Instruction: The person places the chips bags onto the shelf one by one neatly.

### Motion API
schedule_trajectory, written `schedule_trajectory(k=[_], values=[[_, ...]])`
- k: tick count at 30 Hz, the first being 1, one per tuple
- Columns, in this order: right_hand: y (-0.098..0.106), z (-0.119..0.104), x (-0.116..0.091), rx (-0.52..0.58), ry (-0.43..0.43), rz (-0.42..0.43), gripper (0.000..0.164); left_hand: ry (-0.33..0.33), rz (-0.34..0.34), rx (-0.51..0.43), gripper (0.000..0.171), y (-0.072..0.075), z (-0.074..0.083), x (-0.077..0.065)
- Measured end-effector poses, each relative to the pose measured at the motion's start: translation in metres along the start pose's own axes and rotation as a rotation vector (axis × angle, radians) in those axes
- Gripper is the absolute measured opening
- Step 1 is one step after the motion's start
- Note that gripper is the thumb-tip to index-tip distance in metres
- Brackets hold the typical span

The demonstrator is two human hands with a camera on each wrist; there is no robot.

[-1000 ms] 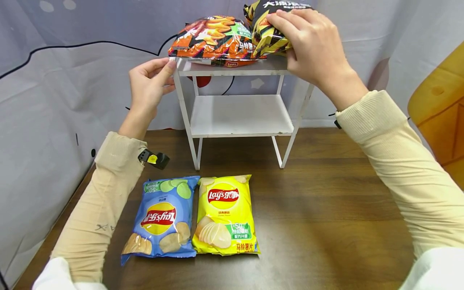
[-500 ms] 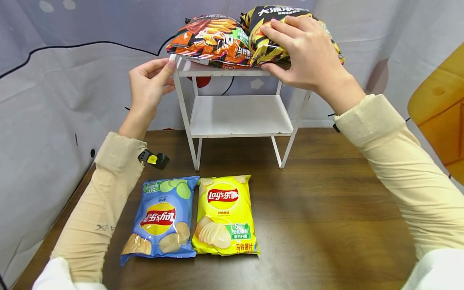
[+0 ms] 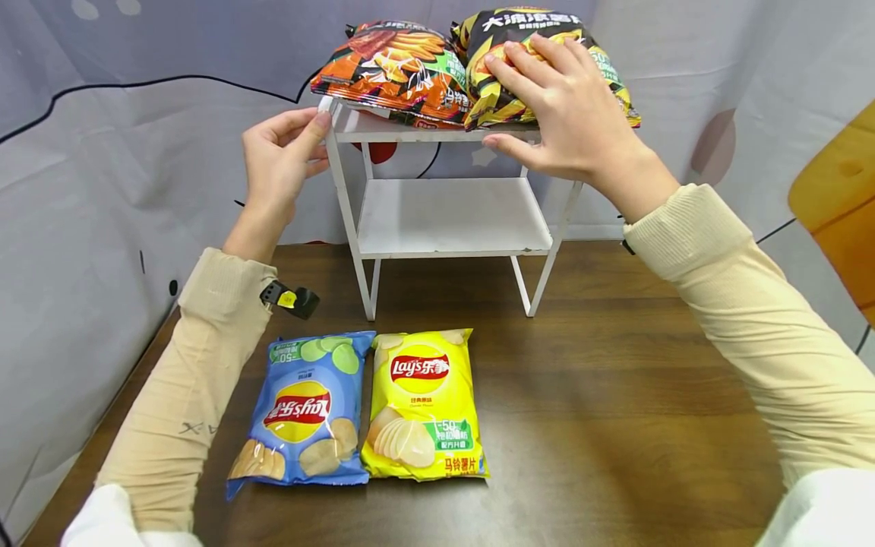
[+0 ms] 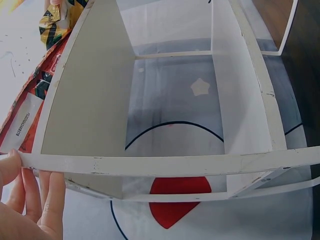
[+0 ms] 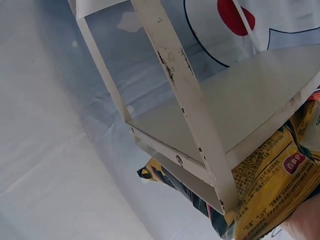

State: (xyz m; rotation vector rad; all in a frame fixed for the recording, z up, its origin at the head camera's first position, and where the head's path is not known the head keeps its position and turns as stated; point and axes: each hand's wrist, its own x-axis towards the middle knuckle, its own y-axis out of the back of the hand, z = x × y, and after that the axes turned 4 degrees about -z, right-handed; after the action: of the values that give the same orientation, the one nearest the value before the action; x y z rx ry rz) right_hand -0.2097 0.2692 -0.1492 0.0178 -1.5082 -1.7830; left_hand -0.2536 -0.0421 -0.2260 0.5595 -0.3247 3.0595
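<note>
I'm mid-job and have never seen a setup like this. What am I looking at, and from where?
No machine here: these are a person's two bare hands. The large picture comes from a head-worn camera looking forward and down; the two smaller, tilted ones come from cameras on the wrists. On the brown table lie a blue Lay's chip bag and, right of it, a yellow Lay's chip bag. Behind them stands a white two-tier rack with an orange chip bag and a black-and-yellow chip bag on top. The left hand pinches the rack's upper left front corner. The right hand rests spread fingers on the black-and-yellow chip bag.
</note>
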Motion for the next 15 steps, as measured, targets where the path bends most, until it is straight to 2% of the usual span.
schedule_trajectory(k=[7, 15], values=[[-0.004, 0.0, -0.001, -0.021, 0.001, 0.031, 0.074, 0.001, -0.002, -0.003, 0.023, 0.0, 0.001, 0.0], [-0.012, -0.001, -0.004, -0.058, -0.003, 0.162, 0.064, -0.005, -0.006, 0.012, 0.024, -0.001, 0.003, 0.0]])
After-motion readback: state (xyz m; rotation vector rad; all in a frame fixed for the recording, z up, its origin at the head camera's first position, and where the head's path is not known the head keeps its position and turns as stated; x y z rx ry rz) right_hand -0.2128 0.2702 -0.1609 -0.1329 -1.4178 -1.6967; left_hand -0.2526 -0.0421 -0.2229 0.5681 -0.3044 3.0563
